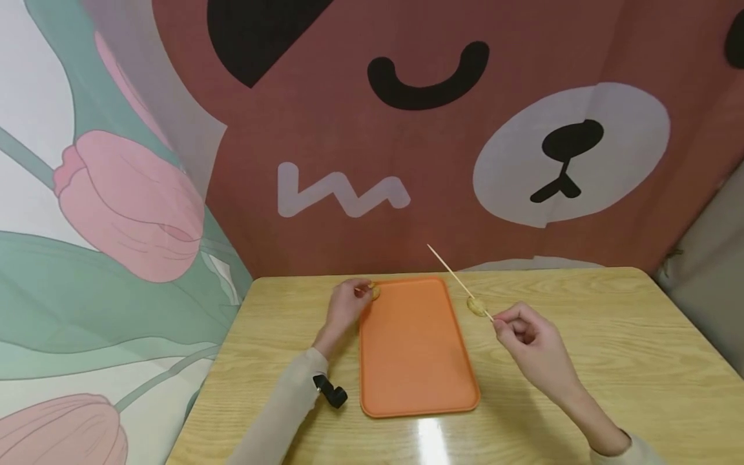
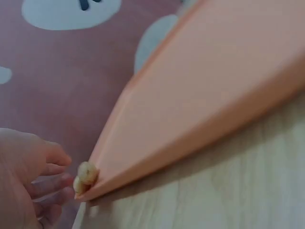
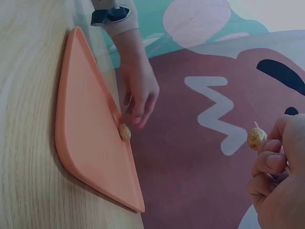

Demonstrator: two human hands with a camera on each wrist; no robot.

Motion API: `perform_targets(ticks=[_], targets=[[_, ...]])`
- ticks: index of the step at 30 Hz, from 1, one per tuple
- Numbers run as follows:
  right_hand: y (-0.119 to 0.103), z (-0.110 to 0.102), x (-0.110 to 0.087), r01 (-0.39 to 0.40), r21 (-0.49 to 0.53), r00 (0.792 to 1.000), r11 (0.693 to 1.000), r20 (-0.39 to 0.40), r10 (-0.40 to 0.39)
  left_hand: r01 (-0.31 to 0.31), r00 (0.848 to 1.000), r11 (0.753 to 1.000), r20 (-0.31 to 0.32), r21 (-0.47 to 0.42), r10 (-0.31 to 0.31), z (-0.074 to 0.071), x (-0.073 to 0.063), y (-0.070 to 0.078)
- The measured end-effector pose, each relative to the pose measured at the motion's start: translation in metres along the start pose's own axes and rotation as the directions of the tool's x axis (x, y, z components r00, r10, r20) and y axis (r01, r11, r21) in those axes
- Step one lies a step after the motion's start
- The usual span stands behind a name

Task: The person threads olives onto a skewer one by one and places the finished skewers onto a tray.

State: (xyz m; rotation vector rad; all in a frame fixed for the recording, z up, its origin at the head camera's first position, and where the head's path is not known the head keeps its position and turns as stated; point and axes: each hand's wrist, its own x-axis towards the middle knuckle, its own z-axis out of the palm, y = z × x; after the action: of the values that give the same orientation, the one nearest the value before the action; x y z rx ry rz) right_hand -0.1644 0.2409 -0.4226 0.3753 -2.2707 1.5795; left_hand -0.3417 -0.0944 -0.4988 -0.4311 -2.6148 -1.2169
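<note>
Orange tray [image 1: 415, 355] is lying on the table [image 1: 279, 323]. Off its right edge a thin skewer [image 1: 444, 263] is slanting, pinched by the right hand [image 1: 537, 352], while the left hand [image 1: 345, 307], fingers loosely bent, is hovering at the tray's far left corner. One yellowish piece [image 1: 476, 306] is riding on the skewer; two yellowish lumps [image 2: 87, 172] are sitting at that corner, left-finger contact being unclear.

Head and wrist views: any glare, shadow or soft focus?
Head: bright glare on the table just below the orange tray, soft shadow to the tray's right; left wrist: table grain looks soft, shadow along the tray's lower edge; right wrist: narrow shadow beside the tray.
</note>
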Motion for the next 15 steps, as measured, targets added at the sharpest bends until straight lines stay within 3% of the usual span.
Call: perform_targets(ticks=[4,7,15], targets=[[-0.001,0.001,-0.003,-0.018,0.007,1.000,1.000,0.002,0.018,0.007,1.000,0.989,0.021,0.149,-0.010,0.003,-0.002,-0.002],[0.000,-0.001,-0.005,-0.017,0.007,1.000,1.000,-0.006,0.017,-0.017,0.999,0.977,0.033,0.213,0.010,0.006,0.001,-0.001],[0.006,-0.009,-0.015,-0.028,0.010,1.000,1.000,-0.010,0.028,-0.051,0.997,0.963,0.070,0.266,0.033,0.017,0.005,0.004]])
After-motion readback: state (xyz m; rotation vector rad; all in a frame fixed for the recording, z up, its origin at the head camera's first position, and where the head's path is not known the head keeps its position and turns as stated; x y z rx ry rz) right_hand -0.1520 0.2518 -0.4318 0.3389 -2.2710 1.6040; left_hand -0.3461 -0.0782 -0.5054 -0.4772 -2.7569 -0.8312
